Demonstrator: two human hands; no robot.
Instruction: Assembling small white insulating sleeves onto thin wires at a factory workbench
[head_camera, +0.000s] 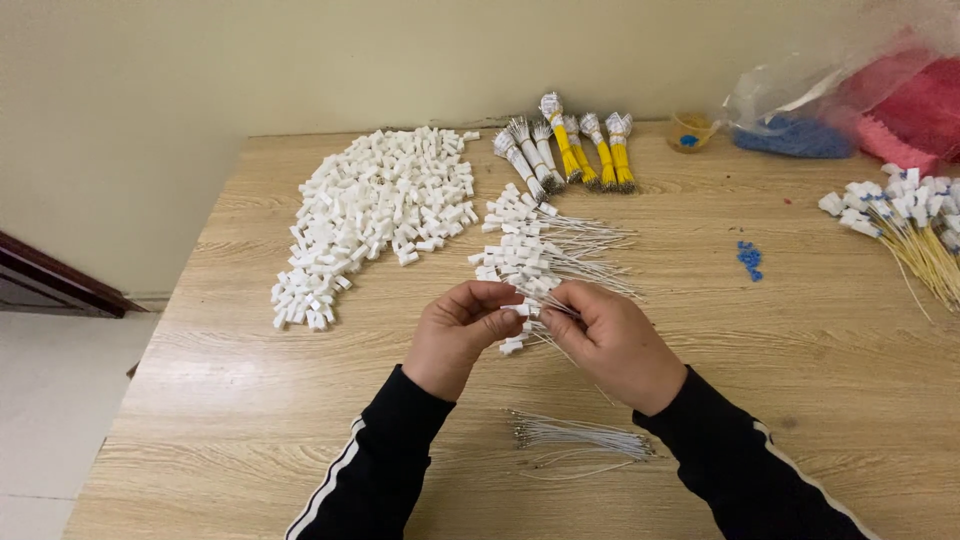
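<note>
My left hand (458, 333) and my right hand (612, 340) meet over the middle of the wooden table (250, 400). Their fingertips pinch a small white plastic connector with a thin white wire (527, 309) between them. Just beyond my fingers lies a pile of white wires fitted with connectors (535, 250). A loose bunch of bare white wires (580, 437) lies on the table between my forearms. A big heap of loose white connectors (375, 215) spreads out at the back left.
Tied bundles of white and yellow wires (570, 150) lie at the back. Yellow wires with white connectors (915, 225) sit at the right edge. Small blue pieces (749, 258), a small cup (690, 130) and plastic bags of blue and red parts (850, 105) are at the back right.
</note>
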